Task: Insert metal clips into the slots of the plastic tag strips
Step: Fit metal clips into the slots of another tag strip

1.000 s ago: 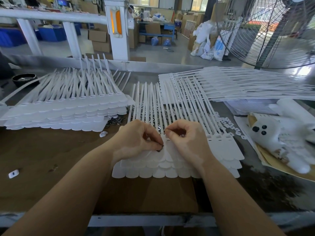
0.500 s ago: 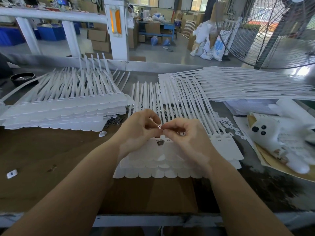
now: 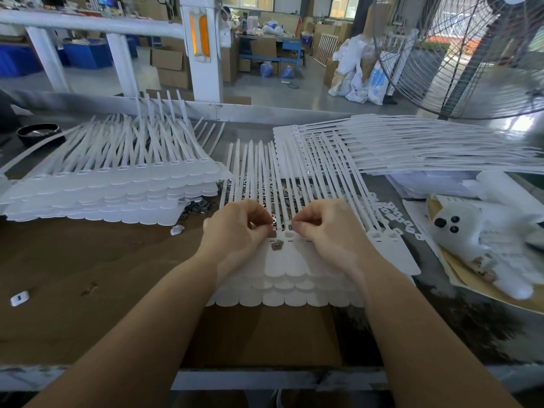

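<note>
While both hands pinch clips | tag strips (image 3: 282, 269): no legible writing

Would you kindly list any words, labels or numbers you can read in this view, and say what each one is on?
No text can be read.
White sacks by the far wall: blue printing, too blurred to read.
Monitor in the background: screen too small and blurred to read.
Tag strips under the hands: no print visible.

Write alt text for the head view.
Two bare hands, left hand and right hand, each pinch a small metal clip at the slots of a stack of white tag strips on a brown workbench. One loose clip lies on the top strip.
</note>
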A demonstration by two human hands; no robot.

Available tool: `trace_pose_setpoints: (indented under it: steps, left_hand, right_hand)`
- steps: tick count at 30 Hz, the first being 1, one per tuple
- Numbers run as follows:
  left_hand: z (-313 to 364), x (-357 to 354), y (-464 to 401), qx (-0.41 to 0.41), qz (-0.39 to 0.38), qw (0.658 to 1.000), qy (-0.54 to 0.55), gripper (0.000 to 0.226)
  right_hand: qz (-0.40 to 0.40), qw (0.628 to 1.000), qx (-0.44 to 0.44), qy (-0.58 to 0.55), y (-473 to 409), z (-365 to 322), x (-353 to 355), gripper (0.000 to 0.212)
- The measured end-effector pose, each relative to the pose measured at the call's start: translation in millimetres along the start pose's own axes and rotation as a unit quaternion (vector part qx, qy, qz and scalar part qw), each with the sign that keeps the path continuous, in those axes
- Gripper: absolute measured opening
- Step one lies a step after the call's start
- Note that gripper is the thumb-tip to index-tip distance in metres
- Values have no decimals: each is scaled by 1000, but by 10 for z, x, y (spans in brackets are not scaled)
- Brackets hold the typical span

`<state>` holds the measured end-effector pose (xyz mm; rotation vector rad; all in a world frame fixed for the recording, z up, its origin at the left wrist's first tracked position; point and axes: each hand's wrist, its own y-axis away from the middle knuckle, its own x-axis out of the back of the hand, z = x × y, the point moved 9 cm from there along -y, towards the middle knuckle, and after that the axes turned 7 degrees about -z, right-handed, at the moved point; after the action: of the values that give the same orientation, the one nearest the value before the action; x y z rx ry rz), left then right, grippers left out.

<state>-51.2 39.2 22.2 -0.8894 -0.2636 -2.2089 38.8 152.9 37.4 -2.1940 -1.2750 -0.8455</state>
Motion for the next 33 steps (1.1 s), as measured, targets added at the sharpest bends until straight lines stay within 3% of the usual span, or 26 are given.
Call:
trace_pose_setpoints:
  steps: [4,8,13,18,27,33]
  left_hand:
    - [22,-5,28,7,-3,1000,2,15]
    - [35,-9,62,12,-2,1000,-1,20]
    - [51,15,90,10,11,1000,5,22]
    - [50,25,114,6,21,1000,6,26]
    - [49,37,138,0,25,1000,-9,38]
    - [45,46,156,-17,37,999,-15,35]
  right_hand:
    - [-26,999,-42,16,-44,35,-46,8]
    - [-32,996,-85,-6,-95,94,-54,27]
    - [-42,992,-114,-14,-147,142,-85,6]
    - [-55,993,-102,-17,-137,113,-86,16]
    - [-50,996,-76,-15,-93,77,-66,7]
    - [-72,997,-36,8,-48,21,-30,22]
